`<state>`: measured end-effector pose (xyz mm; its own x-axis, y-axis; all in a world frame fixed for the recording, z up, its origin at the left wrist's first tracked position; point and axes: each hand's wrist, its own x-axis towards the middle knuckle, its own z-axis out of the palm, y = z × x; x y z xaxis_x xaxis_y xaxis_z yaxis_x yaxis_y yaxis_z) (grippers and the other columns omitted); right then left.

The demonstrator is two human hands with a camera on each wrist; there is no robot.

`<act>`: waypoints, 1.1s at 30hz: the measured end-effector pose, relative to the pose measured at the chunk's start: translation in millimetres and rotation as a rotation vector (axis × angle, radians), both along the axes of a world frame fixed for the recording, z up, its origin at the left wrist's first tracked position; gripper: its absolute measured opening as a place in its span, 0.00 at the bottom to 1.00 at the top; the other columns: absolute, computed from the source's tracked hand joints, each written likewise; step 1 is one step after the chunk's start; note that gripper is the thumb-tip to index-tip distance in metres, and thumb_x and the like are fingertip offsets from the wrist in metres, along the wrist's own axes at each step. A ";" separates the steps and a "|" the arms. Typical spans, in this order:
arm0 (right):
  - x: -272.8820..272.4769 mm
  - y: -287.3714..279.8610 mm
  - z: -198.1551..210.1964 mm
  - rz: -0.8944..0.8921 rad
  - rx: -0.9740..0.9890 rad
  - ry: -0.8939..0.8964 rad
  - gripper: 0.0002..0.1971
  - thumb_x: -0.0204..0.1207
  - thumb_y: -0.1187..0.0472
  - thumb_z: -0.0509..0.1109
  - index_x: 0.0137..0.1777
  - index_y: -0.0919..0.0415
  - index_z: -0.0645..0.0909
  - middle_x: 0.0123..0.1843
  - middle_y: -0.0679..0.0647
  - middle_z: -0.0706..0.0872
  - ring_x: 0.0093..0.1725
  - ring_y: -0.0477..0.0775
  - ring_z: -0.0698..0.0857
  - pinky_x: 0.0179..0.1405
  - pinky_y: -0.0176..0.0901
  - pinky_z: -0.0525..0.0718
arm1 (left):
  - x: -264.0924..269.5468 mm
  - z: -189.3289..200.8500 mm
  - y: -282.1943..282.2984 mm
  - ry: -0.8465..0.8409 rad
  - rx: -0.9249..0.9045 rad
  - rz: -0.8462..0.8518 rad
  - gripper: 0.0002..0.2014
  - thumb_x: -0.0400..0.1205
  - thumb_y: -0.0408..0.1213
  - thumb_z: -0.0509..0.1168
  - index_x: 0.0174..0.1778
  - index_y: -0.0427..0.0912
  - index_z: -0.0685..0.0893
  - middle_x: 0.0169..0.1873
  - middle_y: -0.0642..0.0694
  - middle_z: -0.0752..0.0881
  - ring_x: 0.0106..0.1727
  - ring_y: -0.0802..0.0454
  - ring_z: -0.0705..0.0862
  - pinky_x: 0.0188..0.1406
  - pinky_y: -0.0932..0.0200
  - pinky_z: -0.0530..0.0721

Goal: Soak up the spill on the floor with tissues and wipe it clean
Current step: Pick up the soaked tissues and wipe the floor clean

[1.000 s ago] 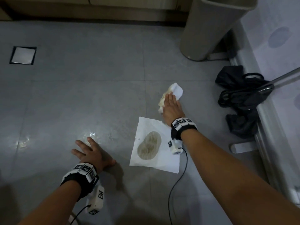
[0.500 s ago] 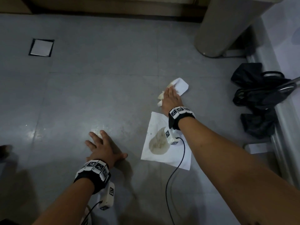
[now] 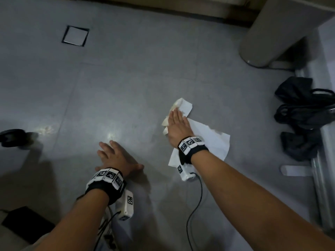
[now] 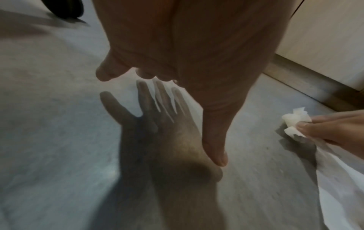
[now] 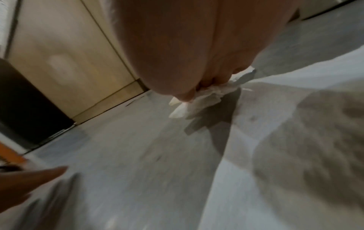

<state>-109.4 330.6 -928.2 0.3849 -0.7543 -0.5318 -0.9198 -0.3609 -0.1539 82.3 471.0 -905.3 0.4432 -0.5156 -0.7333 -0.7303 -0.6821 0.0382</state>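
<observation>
My right hand [image 3: 178, 124] pinched a crumpled, stained white tissue [image 3: 181, 107] against the grey tiled floor [image 3: 126, 78], beside the flat sheet [image 3: 213, 140]; left hand [image 3: 116, 156] splayed flat. I feared the wet wad tearing, smearing residue.

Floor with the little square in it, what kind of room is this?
Probably a kitchen or utility room: grey tiled floor with a square drain cover, a tall bin, and pale cabinet doors along the wall.
</observation>
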 end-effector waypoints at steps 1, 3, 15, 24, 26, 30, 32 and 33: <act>1.2 13.1 -1.7 0.021 0.021 -0.006 0.38 0.86 0.56 0.55 0.87 0.68 0.38 0.88 0.64 0.36 0.88 0.61 0.38 0.86 0.56 0.43 | -0.5 -2.4 3.7 -0.001 0.011 0.014 0.77 0.60 0.68 0.80 0.85 0.40 0.30 0.83 0.34 0.27 0.85 0.30 0.34 0.81 0.27 0.57; 0.7 32.6 -4.7 0.033 0.064 0.005 0.38 0.85 0.59 0.54 0.86 0.67 0.36 0.88 0.62 0.34 0.87 0.60 0.36 0.86 0.55 0.44 | -3.8 -6.3 12.1 0.001 0.036 0.036 0.76 0.61 0.67 0.80 0.85 0.39 0.30 0.83 0.33 0.27 0.85 0.31 0.33 0.82 0.27 0.57; 27.0 59.1 -14.4 -0.012 0.091 -0.110 0.37 0.88 0.41 0.42 0.87 0.63 0.36 0.88 0.57 0.31 0.86 0.54 0.29 0.86 0.56 0.37 | -18.9 -18.0 7.2 -0.083 0.099 0.077 0.72 0.65 0.59 0.80 0.84 0.35 0.30 0.83 0.31 0.28 0.84 0.28 0.33 0.84 0.31 0.50; 46.0 82.8 -12.1 0.104 0.090 -0.141 0.40 0.86 0.36 0.39 0.87 0.64 0.38 0.88 0.58 0.34 0.87 0.55 0.33 0.86 0.53 0.38 | -23.7 -26.1 4.7 -0.192 0.117 0.005 0.73 0.65 0.64 0.78 0.84 0.30 0.32 0.82 0.23 0.33 0.84 0.24 0.35 0.85 0.37 0.40; 41.9 83.0 -10.6 0.168 0.043 -0.101 0.38 0.87 0.38 0.39 0.87 0.63 0.38 0.89 0.57 0.35 0.87 0.54 0.34 0.86 0.54 0.39 | -23.4 -26.7 5.1 -0.189 0.111 0.015 0.74 0.64 0.64 0.80 0.84 0.31 0.32 0.82 0.24 0.33 0.84 0.24 0.36 0.85 0.37 0.41; 24.1 70.4 -7.1 0.045 0.130 -0.133 0.36 0.88 0.41 0.41 0.87 0.63 0.37 0.88 0.58 0.32 0.86 0.54 0.31 0.85 0.58 0.36 | -21.7 -28.4 7.3 -0.182 0.085 -0.001 0.75 0.63 0.65 0.80 0.85 0.30 0.34 0.82 0.22 0.34 0.84 0.23 0.37 0.84 0.37 0.40; 9.7 66.4 -7.3 -0.005 0.117 -0.101 0.36 0.88 0.42 0.42 0.87 0.64 0.37 0.88 0.59 0.32 0.86 0.55 0.31 0.85 0.61 0.37 | -20.8 -30.0 6.6 -0.185 0.090 0.017 0.76 0.62 0.65 0.80 0.84 0.31 0.33 0.82 0.23 0.33 0.84 0.23 0.36 0.84 0.37 0.40; 3.3 67.2 -6.5 0.019 0.088 -0.074 0.36 0.88 0.43 0.42 0.87 0.64 0.37 0.88 0.59 0.33 0.86 0.55 0.31 0.85 0.61 0.38 | -21.2 -30.8 6.0 -0.176 0.096 0.033 0.76 0.62 0.65 0.81 0.84 0.32 0.32 0.82 0.24 0.32 0.84 0.23 0.35 0.84 0.37 0.40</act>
